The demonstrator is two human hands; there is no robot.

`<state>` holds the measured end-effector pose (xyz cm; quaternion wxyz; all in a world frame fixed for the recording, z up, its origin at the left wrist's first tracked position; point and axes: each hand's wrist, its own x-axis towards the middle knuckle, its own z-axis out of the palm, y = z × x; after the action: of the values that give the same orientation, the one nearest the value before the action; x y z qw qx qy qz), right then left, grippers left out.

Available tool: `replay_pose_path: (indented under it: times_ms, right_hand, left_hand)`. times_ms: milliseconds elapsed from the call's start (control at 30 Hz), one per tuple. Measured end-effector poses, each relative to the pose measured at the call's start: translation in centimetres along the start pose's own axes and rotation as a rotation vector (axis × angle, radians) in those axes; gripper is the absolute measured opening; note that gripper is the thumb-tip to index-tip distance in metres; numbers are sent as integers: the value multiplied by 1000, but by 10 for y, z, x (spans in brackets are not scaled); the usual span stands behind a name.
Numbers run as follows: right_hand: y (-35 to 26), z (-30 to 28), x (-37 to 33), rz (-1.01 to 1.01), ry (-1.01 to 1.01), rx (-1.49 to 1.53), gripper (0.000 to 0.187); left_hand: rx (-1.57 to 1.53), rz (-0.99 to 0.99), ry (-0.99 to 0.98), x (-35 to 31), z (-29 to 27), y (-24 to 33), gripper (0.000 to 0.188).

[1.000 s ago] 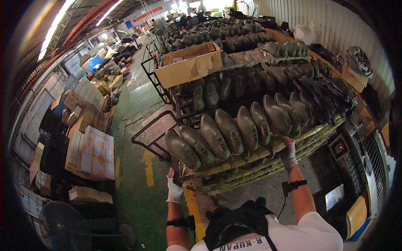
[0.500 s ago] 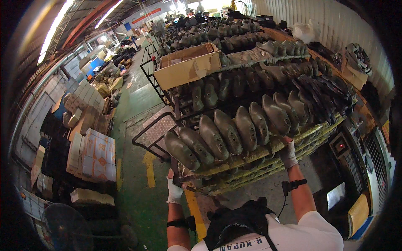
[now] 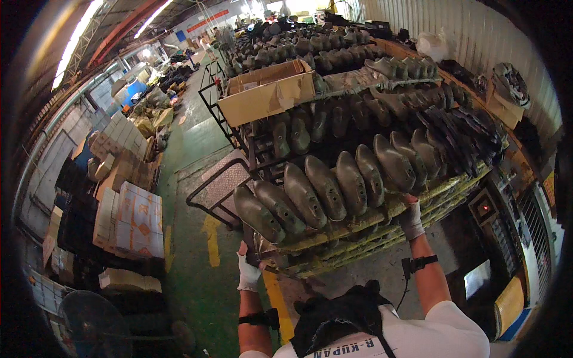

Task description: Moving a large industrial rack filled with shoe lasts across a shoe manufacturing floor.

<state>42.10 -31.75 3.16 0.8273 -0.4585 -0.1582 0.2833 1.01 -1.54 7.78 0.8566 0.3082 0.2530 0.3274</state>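
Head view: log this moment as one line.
left hand: gripping tray left edge | right hand: gripping right edge | load: row of shoe forms | ahead: rack

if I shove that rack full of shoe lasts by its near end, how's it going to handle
Probably heavy and slow to start: the rack carries several tiers packed with shoe lasts. The lasts only seem to rest loosely in rows, so a jolt might shake some off. Both gloved hands, left hand and right hand, grip its near edge, which should help keep it straight.
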Motion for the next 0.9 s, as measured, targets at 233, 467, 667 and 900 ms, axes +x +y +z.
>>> replay_pose_path:
  times_ms: [233,467,667,900]
  right_hand:
    - [-5,21,-12,-94,-12,-50,40]
    - [-4,15,-7,-15,-46,71,45]
    - [32,-42,13,-213,-35,-222,49]
    - [16,-1,2,49,63,125,55]
  left_hand:
    - [27,-4,-34,2,-11,0,48]
    - [27,12,-79,1,-5,1,51]
    - [-14,14,48,2,3,-2,51]
    - [11,17,29,-1,-16,-1,54]
